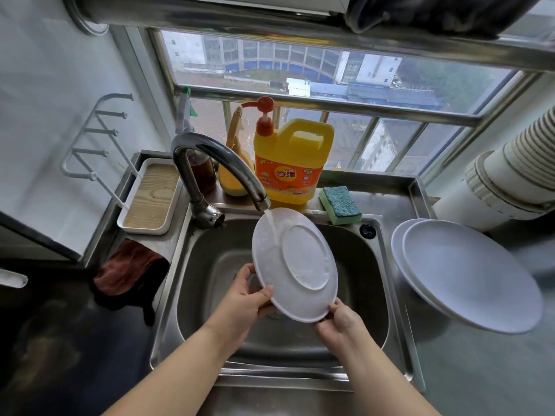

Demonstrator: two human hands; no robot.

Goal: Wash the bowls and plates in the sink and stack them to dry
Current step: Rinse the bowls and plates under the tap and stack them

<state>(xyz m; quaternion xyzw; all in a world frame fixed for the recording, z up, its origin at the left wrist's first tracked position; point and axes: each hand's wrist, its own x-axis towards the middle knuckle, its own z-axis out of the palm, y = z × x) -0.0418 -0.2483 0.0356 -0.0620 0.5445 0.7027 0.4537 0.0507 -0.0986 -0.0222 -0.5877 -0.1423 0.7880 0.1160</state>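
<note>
Label on yellow plastic detergent jug [292,163] reads "KEON". Left hand [246,298] and right hand [341,321] grip round white plate [292,262], underside up, under steel tap [210,163] stream, over steel sink [363,265].

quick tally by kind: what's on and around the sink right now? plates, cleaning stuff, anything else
White plates: 3, one tilted under the running faucet in the grip of the left hand and right hand, two stacked on the counter to the right
Detergent jug: 1
Sponge: 1
Tray: 1
Cloth: 1
Total: 7
</note>
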